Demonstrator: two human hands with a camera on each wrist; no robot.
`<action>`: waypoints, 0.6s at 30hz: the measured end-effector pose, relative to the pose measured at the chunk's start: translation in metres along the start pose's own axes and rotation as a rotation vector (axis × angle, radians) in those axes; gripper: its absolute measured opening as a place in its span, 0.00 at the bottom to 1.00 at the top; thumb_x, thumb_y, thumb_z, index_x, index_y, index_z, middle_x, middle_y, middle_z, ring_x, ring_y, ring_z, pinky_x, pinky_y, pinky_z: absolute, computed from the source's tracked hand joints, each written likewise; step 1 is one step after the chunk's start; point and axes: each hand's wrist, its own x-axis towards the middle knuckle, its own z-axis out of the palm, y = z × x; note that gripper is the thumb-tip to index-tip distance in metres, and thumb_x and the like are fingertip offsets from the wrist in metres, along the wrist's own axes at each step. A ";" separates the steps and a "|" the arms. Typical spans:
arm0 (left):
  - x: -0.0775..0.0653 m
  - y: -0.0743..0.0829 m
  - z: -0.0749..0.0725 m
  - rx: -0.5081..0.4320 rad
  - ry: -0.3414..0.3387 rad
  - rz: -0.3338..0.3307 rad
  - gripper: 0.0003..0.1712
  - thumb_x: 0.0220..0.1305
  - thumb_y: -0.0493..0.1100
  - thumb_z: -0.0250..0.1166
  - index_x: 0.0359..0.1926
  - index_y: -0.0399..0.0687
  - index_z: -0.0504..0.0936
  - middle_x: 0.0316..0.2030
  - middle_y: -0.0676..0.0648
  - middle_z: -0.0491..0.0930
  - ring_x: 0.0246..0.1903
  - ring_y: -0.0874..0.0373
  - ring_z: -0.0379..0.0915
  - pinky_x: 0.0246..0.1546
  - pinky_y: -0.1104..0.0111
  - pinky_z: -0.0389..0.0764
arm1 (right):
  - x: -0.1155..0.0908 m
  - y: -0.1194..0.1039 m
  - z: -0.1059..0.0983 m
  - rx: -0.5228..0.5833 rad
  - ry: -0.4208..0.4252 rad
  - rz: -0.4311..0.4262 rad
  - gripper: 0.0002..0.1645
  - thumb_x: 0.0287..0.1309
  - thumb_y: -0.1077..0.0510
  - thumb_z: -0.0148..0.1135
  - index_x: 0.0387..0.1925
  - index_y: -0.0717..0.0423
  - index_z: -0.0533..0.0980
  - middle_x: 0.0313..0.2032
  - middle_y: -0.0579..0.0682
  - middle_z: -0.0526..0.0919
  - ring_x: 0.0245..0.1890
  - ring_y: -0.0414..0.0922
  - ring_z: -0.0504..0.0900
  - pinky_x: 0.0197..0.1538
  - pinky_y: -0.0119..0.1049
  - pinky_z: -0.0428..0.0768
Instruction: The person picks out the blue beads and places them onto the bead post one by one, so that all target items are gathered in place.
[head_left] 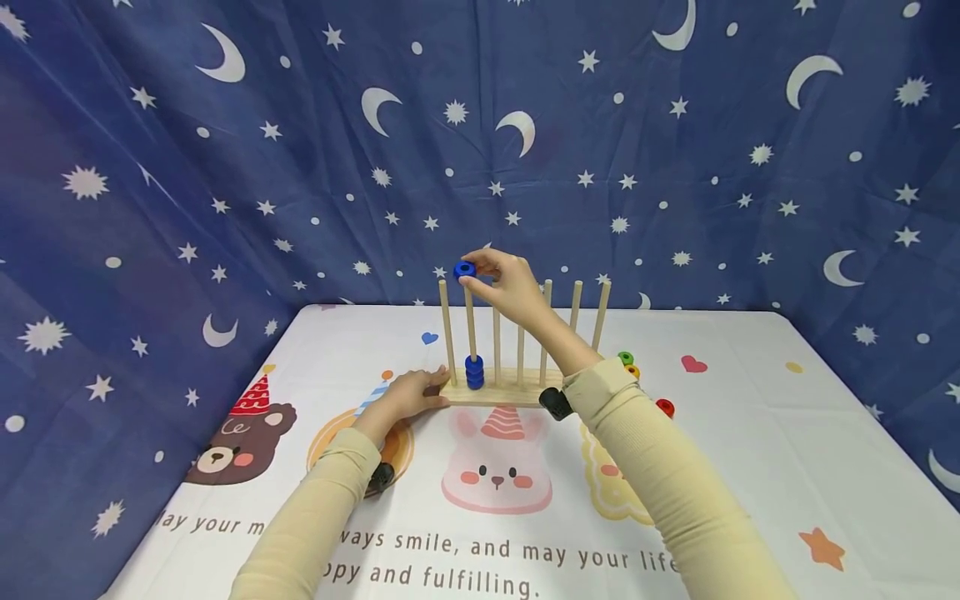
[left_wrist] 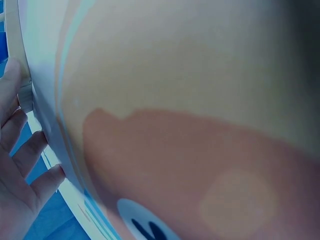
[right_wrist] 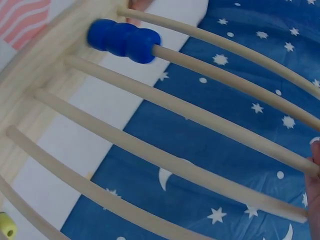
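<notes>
Fingers (head_left: 483,259) of the right hand (head_left: 516,287) pinch 1 blue ring (head_left: 461,270)

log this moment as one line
left hand: touches base; right hand: pinches blue bead at peg top; below: three blue beads

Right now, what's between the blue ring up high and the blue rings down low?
Just bare wooden peg, from the held ring to the stacked rings, in the head view.

Right hand (right_wrist: 313,195) mostly cut off in right wrist view; printed words (head_left: 483,547) partly hidden behind left sleeve (head_left: 318,500)
</notes>
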 end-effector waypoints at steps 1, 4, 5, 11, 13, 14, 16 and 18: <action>0.000 0.000 0.000 -0.002 0.001 0.004 0.32 0.60 0.51 0.64 0.63 0.45 0.71 0.64 0.40 0.68 0.58 0.35 0.68 0.58 0.47 0.69 | 0.000 0.000 -0.002 0.008 0.003 -0.005 0.20 0.59 0.59 0.62 0.51 0.64 0.75 0.44 0.59 0.83 0.44 0.50 0.83 0.55 0.38 0.79; 0.000 0.000 0.001 -0.009 0.010 0.013 0.31 0.59 0.50 0.65 0.62 0.44 0.72 0.63 0.40 0.68 0.57 0.35 0.69 0.56 0.48 0.71 | 0.003 0.002 -0.006 0.029 -0.002 -0.024 0.19 0.59 0.60 0.62 0.50 0.65 0.76 0.43 0.60 0.83 0.43 0.51 0.83 0.55 0.38 0.79; 0.000 0.000 0.001 -0.009 0.013 0.018 0.31 0.59 0.50 0.65 0.62 0.44 0.72 0.63 0.40 0.68 0.57 0.36 0.69 0.56 0.48 0.72 | 0.003 0.002 -0.008 0.028 -0.009 -0.029 0.18 0.59 0.60 0.62 0.49 0.66 0.76 0.43 0.60 0.83 0.43 0.51 0.83 0.55 0.38 0.79; 0.000 0.001 0.000 -0.002 0.008 0.028 0.32 0.59 0.50 0.65 0.62 0.43 0.72 0.63 0.40 0.68 0.58 0.36 0.69 0.55 0.49 0.72 | 0.003 0.008 -0.012 0.046 -0.047 -0.031 0.17 0.60 0.61 0.61 0.48 0.66 0.76 0.41 0.61 0.83 0.41 0.51 0.82 0.55 0.41 0.79; 0.000 0.001 0.000 -0.004 0.007 0.029 0.32 0.59 0.50 0.65 0.62 0.43 0.72 0.63 0.40 0.68 0.58 0.36 0.69 0.55 0.49 0.72 | 0.003 0.008 -0.012 0.049 -0.049 -0.030 0.17 0.60 0.61 0.60 0.49 0.66 0.76 0.41 0.61 0.83 0.41 0.51 0.82 0.55 0.41 0.79; 0.000 0.002 0.000 -0.005 0.008 0.030 0.32 0.59 0.49 0.65 0.62 0.43 0.72 0.63 0.40 0.68 0.58 0.36 0.69 0.56 0.49 0.72 | 0.003 0.009 -0.012 0.044 -0.053 -0.032 0.17 0.60 0.61 0.60 0.49 0.66 0.76 0.41 0.61 0.83 0.41 0.51 0.82 0.55 0.41 0.79; 0.000 0.001 0.000 -0.007 0.008 0.032 0.31 0.59 0.49 0.65 0.62 0.43 0.72 0.63 0.40 0.68 0.58 0.36 0.69 0.56 0.49 0.72 | 0.003 0.008 -0.012 0.030 -0.069 -0.033 0.18 0.60 0.61 0.60 0.50 0.66 0.76 0.42 0.61 0.83 0.42 0.51 0.82 0.55 0.41 0.79; 0.000 0.001 0.000 -0.012 0.010 0.031 0.31 0.59 0.48 0.65 0.62 0.42 0.72 0.63 0.40 0.68 0.58 0.37 0.69 0.56 0.50 0.72 | 0.003 0.008 -0.011 0.018 -0.089 -0.033 0.19 0.61 0.61 0.60 0.51 0.67 0.76 0.44 0.61 0.83 0.44 0.51 0.82 0.56 0.40 0.78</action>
